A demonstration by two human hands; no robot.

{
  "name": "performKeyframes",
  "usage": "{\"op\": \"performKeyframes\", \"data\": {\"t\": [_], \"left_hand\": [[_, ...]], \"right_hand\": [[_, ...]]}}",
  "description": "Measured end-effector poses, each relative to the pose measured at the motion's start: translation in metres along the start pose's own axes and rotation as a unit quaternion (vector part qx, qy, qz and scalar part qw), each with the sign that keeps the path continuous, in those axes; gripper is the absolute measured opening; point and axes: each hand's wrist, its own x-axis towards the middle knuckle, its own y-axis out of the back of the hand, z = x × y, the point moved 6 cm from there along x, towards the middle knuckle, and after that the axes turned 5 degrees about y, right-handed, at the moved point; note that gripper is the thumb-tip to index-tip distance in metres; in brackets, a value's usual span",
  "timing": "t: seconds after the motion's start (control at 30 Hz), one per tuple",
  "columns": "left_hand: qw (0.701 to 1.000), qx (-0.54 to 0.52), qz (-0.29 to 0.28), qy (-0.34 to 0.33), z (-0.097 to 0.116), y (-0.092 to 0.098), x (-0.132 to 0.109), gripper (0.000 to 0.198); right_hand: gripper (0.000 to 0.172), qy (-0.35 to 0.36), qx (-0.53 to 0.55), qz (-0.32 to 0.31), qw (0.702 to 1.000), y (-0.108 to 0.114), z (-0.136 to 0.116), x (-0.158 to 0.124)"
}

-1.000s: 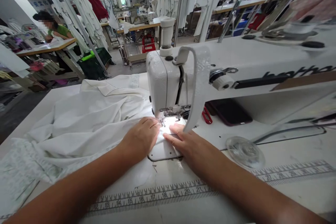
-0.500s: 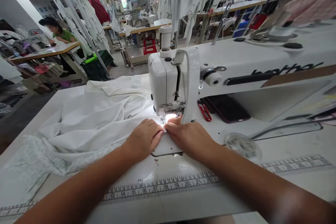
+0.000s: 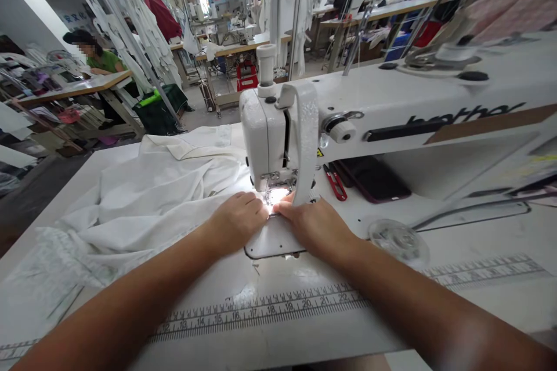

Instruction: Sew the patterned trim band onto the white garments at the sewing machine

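White fabric (image 3: pixel 169 179), part of a garment with a pale lace-like band, lies in loose folds on the left and runs toward the lit needle area of a white sewing machine (image 3: pixel 257 139). My left hand (image 3: pixel 239 221) is closed on the fabric's edge just left of the presser foot (image 3: pixel 272 194), its fingertips partly hidden. On the other side, my right hand (image 3: pixel 319 226) pinches the same edge with thumb and finger close to the foot. How much cloth lies between the fingers is hidden.
Red thread snips (image 3: pixel 335 182) and a dark phone (image 3: pixel 376 179) lie under the machine arm. A clear round bobbin case or dish (image 3: pixel 398 240) stands right of my wrist. A printed ruler (image 3: pixel 278 310) crosses the table front. Another person (image 3: pixel 102 61) sits far left.
My hands have edged slightly toward the presser foot, with the left fingers flatter on the cloth. The whole view has shifted a little, moving the machine left in the picture.
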Motion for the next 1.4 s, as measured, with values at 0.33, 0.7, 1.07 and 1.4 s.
{"op": "performKeyframes", "data": {"t": [0.33, 0.7, 1.07, 1.4], "left_hand": [[0.998, -0.047, -0.003, 0.028, 0.018, 0.004, -0.008, 0.014], [0.996, -0.072, -0.026, 0.046, 0.023, 0.005, -0.016, 0.017], [0.998, -0.049, 0.003, 0.042, 0.003, 0.005, -0.006, 0.016], [0.995, -0.057, 0.004, 0.086, -0.013, -0.003, -0.005, 0.022]], "right_hand": [[0.016, 0.067, 0.012, -0.029, 0.997, 0.007, 0.004, -0.011], [0.019, 0.105, 0.013, -0.013, 0.994, 0.010, 0.003, -0.017], [0.029, 0.086, -0.049, -0.059, 0.993, 0.003, 0.016, -0.003], [0.034, 0.090, -0.079, -0.061, 0.991, -0.001, 0.021, 0.007]]}}
